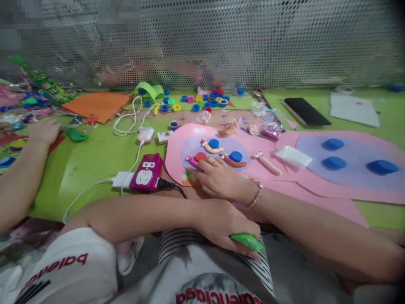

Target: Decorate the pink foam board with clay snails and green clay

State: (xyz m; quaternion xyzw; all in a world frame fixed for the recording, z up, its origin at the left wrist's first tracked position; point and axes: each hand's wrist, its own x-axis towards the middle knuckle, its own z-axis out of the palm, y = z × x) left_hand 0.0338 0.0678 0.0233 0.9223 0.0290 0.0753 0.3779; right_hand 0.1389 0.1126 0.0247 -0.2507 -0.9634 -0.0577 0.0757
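Observation:
My left hand [226,228] is down by my lap, closed around a lump of green clay [248,241]. My right hand [218,177] lies flat with its fingers stretched out on a pink paper sheet [177,147]. Its fingertips touch the lilac oval [228,145], beside a clay snail with a red shell [198,158]. Two snails with blue shells [213,145] [234,158] sit on the same oval. A small green patch [190,176] lies under the fingertips. A bracelet is on my right wrist.
Another person's arm and hand [44,131] rest on the green table at left. A magenta device [147,172] with white cables lies left of the pink sheet. Bottle caps [202,101], orange paper [99,105], a dark phone [305,112] and a second pink sheet with blue caps [332,162] lie around.

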